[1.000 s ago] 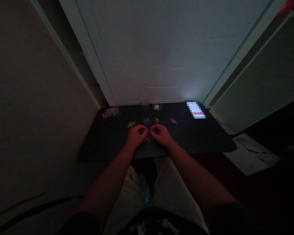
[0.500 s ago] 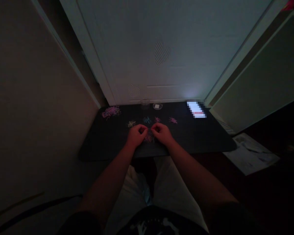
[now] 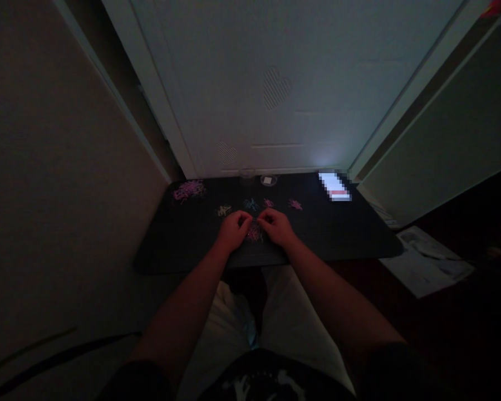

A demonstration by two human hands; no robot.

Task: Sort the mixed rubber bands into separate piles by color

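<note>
My left hand [image 3: 234, 228] and my right hand [image 3: 276, 226] are close together over the dark table [image 3: 183, 239], thumbs and fingertips pinched. Whatever lies between the fingertips is too small and dim to make out. Just below and between the hands is a mixed-colour pile of small thin pieces [image 3: 254, 231], perhaps little elastic bands. Beyond my fingers lie smaller heaps: a pale yellowish heap [image 3: 224, 211], a blue heap [image 3: 251, 204], a pink heap [image 3: 268, 204] and another pink heap [image 3: 295, 205].
A large pink-purple pile [image 3: 189, 190] lies at the table's far left. Along the back stand a clear round container [image 3: 247, 177] and a round lid [image 3: 269, 180] with a white square. A lit phone [image 3: 334, 186] lies at the far right. A white door [image 3: 234, 83] rises behind the table.
Both hands stay at nearly the same spot, with their fingertips shifted very slightly. The piles, container and phone have not moved.
</note>
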